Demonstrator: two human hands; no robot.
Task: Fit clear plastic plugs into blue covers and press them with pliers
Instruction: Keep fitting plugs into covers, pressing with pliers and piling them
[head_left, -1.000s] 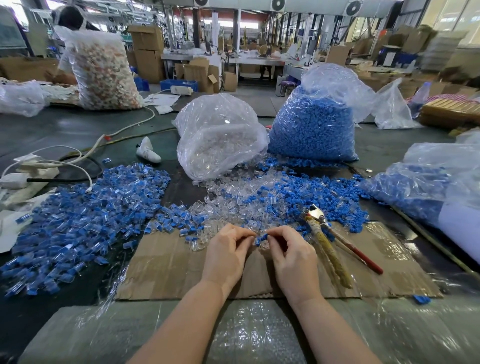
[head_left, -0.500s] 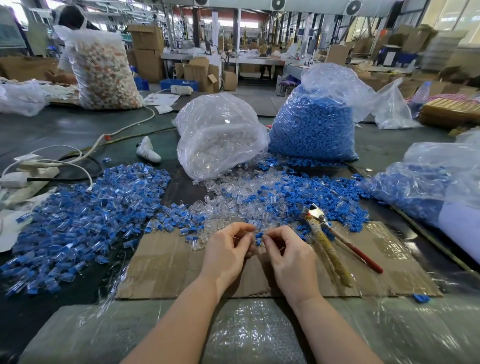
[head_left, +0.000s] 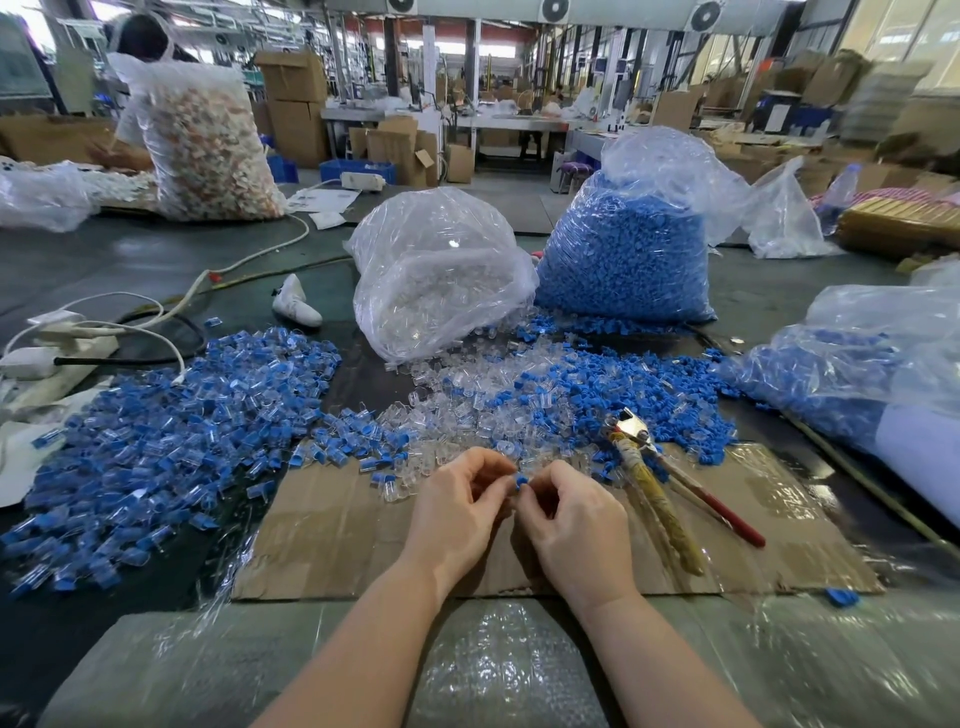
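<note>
Left hand (head_left: 457, 512) and right hand (head_left: 576, 525) pinch one small blue plastic cover (head_left: 521, 480); wrapped-handled pliers (head_left: 654, 483) idle on cardboard sheet's (head_left: 337, 540) right half; large assembled heap (head_left: 156, 441) at desk's left, loose parts remain.

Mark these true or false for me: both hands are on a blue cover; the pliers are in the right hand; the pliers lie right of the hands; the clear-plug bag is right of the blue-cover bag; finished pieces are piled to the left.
1. Both hands pinch a blue cover. True: left hand and right hand meet on it.
2. The pliers are in the right hand. False: the pliers lie on the cardboard.
3. The pliers lie right of the hands. True.
4. The clear bag is right of the blue bag. False: the clear bag is left of the blue bag.
5. Assembled pieces are piled to the left. True: pile.
</note>
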